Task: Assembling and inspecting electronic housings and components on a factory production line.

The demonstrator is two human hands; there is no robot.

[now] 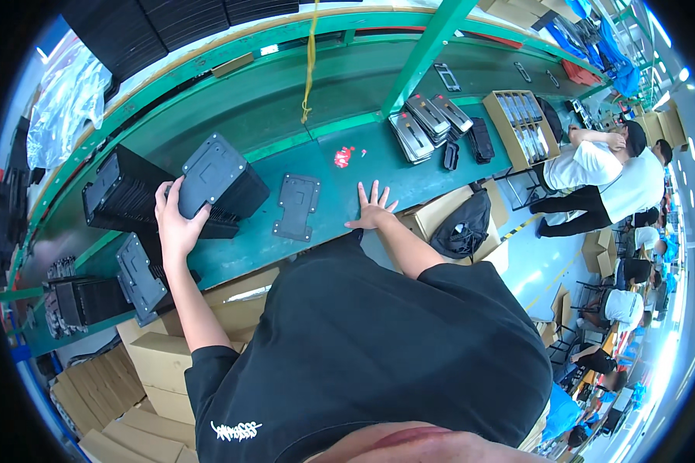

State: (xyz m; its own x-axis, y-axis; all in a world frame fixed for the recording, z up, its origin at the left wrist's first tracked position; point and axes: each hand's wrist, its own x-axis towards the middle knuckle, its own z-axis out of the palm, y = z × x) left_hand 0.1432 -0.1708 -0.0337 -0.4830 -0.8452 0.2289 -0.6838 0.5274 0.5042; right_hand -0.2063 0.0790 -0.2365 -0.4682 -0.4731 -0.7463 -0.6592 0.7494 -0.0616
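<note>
My left hand [179, 216] grips the near edge of the top dark plate [215, 171] on a tall stack, thumb on one side and fingers on the other. Whether that plate is lifted off the stack cannot be made out. A single plate of the same notched kind, a flat dark panel [296, 207] with small holes at its corners, lies on the green bench between my hands. My right hand [374, 210] rests with fingers spread at the bench's near edge and holds nothing. Red scraps [343, 157] lie beyond it.
More stacked black plates [122, 187] stand at the left, others [140, 274] nearer me. Framed metal panels [411, 139] and a cardboard box [496, 116] of parts sit to the right. A green post [422, 58] rises from the bench; a yellow cord [310, 65] hangs. Co-workers [629, 181] stand at right.
</note>
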